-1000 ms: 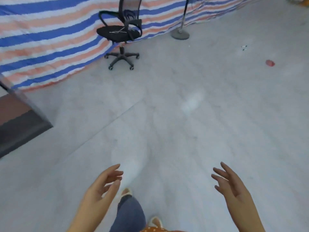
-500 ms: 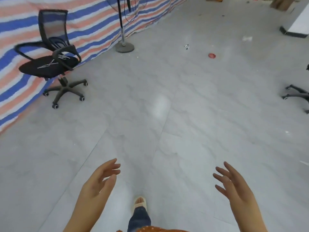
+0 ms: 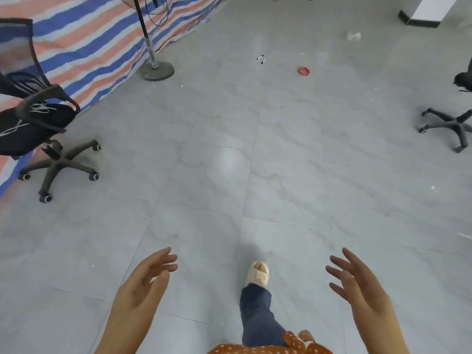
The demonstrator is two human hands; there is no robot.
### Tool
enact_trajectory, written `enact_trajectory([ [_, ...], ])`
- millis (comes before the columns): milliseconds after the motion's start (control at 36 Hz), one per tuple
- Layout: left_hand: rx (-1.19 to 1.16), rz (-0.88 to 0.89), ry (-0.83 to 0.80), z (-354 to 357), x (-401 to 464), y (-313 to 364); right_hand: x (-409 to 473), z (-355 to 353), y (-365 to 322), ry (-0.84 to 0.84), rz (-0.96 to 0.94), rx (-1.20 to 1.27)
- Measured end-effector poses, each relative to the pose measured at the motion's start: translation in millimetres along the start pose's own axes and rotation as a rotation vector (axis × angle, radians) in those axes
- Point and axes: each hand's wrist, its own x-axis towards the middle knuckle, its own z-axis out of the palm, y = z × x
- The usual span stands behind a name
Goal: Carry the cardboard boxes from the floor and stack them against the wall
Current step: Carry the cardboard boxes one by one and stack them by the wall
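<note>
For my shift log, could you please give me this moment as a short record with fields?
left hand: open, holds nothing
right hand: open, holds nothing
cardboard boxes: none in view
floor: grey tiles
office chair: left, by the striped tarp
second chair: right edge, partly cut off
stand base: beside the tarp
red object: on the floor, far ahead

The supporting surface is a floor (image 3: 293,162) of large grey marbled tiles with thin joint lines. Reference landmark: the round fan-stand base (image 3: 155,70), resting on the floor at the edge of a striped tarpaulin (image 3: 84,44). A black office chair (image 3: 43,139) stands on its castors nearer the camera and left of the base. Two small dark markers (image 3: 261,59) lie right of the base; a red coil (image 3: 303,71) lies further right. A second chair base (image 3: 449,125) stands far right. One sandalled foot (image 3: 258,273) is planted well below the base.
</note>
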Motion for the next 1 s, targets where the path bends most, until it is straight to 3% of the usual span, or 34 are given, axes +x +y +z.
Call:
enact_trajectory([
  [417, -0.033, 0.030, 0.074, 111, 255, 62, 289, 26, -64, -0.038, -0.034, 0.062],
  [667, 0.006, -0.026, 0.030, 169, 388, 93, 423, 42, -84, -0.061, 0.039, 0.065],
  [1000, 0.051, 0.023, -0.072, 243, 652, 147, 650, 91, -124, 0.083, 0.045, 0.105],
])
